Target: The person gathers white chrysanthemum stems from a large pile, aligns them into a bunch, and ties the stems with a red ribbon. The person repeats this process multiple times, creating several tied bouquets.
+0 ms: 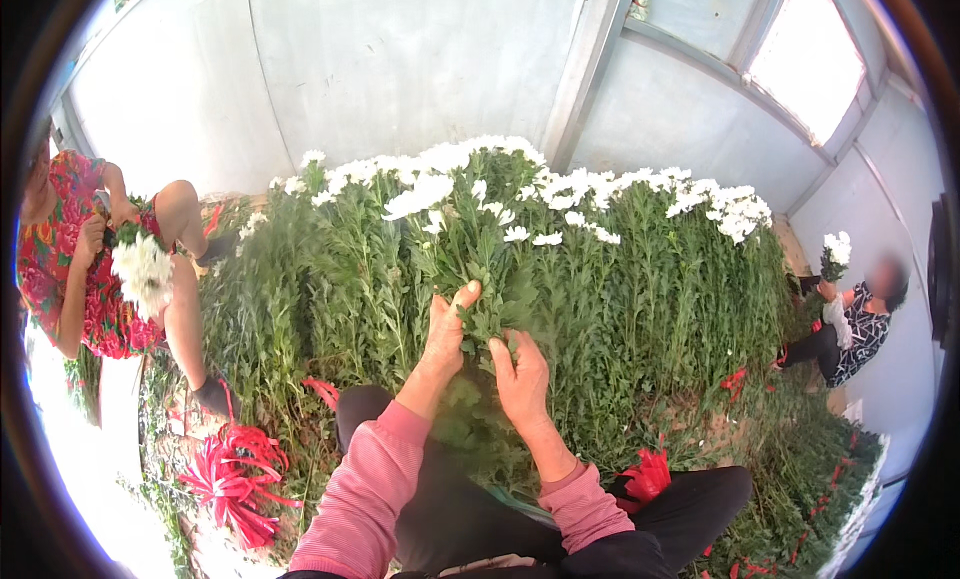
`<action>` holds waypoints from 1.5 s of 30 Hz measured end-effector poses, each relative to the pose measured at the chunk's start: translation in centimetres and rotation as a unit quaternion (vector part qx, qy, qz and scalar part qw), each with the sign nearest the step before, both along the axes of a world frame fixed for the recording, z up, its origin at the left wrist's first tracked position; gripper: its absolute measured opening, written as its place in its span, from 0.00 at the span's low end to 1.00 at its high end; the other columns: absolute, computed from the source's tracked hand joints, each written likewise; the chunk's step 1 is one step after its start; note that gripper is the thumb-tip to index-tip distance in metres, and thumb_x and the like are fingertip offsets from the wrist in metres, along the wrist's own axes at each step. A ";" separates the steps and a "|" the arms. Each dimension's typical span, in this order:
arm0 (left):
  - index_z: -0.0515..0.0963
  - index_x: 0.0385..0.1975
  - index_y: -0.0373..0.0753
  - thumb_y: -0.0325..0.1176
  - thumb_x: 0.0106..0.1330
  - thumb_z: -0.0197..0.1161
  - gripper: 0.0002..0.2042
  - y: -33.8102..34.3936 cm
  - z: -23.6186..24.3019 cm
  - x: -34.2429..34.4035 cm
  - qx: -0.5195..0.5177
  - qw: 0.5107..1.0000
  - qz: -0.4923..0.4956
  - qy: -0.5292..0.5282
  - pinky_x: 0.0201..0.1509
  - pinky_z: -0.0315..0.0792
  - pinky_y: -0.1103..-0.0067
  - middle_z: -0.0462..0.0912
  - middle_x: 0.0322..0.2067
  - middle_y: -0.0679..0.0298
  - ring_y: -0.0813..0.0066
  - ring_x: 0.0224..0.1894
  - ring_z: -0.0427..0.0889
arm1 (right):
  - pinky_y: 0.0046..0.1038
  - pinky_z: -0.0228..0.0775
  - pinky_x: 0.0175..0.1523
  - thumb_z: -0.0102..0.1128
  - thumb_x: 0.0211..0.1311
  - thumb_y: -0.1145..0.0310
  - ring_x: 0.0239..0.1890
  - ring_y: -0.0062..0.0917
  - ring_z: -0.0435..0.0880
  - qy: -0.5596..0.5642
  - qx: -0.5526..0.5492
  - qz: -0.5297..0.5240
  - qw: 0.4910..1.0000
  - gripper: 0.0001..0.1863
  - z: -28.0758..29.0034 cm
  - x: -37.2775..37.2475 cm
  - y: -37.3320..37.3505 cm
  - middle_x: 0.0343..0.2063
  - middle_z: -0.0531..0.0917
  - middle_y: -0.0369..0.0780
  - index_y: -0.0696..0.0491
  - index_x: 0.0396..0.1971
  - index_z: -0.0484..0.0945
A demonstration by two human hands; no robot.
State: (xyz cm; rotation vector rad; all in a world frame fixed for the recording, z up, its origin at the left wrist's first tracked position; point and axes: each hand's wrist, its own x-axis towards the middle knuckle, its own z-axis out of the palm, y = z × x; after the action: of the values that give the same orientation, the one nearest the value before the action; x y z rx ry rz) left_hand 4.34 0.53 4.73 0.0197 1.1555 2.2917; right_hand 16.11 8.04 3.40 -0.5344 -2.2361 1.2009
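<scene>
My left hand [447,329] is closed around the upper stems of white chrysanthemums [420,196], with the thumb pointing up. Their large blooms lean up and to the left above the hand. My right hand [522,381] is close beside it, slightly lower and to the right. Its fingers are curled on the leafy stems of the same flowers, thumb and forefinger near the leaves. Lower down, the stems run over my lap, partly hidden by my hands and forearms. Beyond them lies a broad bank of cut chrysanthemums [620,279], white heads toward the wall.
Red ribbon strips [235,479] lie in a heap at the lower left. More red material [648,476] rests by my right knee. One person [80,249] sits at left holding white flowers; another [865,324] sits at far right with flowers. A pale panelled wall [400,69] stands behind.
</scene>
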 end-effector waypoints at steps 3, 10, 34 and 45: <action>0.67 0.52 0.39 0.47 0.58 0.72 0.29 -0.4 -1.5 -0.6 0.000 0.998 0.047 -0.040 0.48 0.78 0.68 0.77 0.43 0.60 0.66 0.43 0.80 | 0.35 0.71 0.46 0.61 0.66 0.63 0.39 0.42 0.80 0.062 -0.048 0.011 0.997 0.15 -0.3 -0.4 -0.6 0.37 0.81 0.48 0.60 0.43 0.80; 0.72 0.53 0.36 0.45 0.56 0.73 0.29 -1.4 -3.3 -1.1 -0.019 1.000 0.005 -0.021 0.56 0.72 0.69 0.77 0.47 0.60 0.65 0.49 0.77 | 0.27 0.69 0.45 0.66 0.62 0.67 0.37 0.22 0.77 0.014 -0.352 0.032 0.935 0.13 -0.2 -1.2 -0.3 0.34 0.81 0.38 0.60 0.40 0.79; 0.72 0.53 0.35 0.45 0.58 0.70 0.27 -1.9 -6.1 -1.8 -0.082 0.996 0.029 -0.014 0.52 0.73 0.68 0.77 0.48 0.59 0.67 0.47 0.78 | 0.22 0.68 0.37 0.66 0.62 0.68 0.31 0.18 0.74 0.122 -0.115 -0.016 0.986 0.15 0.7 -2.6 -2.4 0.34 0.79 0.38 0.60 0.45 0.79; 0.76 0.49 0.40 0.46 0.72 0.55 0.17 -1.5 -7.6 -1.8 0.047 0.997 0.013 -0.058 0.46 0.80 0.71 0.83 0.42 0.64 0.71 0.40 0.83 | 0.19 0.68 0.51 0.52 0.69 0.77 0.43 0.15 0.74 0.133 -0.342 0.153 0.917 0.20 2.5 -1.7 -0.7 0.44 0.76 0.35 0.63 0.60 0.67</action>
State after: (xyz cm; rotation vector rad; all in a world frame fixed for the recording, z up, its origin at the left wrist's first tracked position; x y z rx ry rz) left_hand 2.55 -0.96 -2.86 -0.0916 0.9932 2.3358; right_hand 14.44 7.30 5.90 -0.2426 -1.6654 2.1018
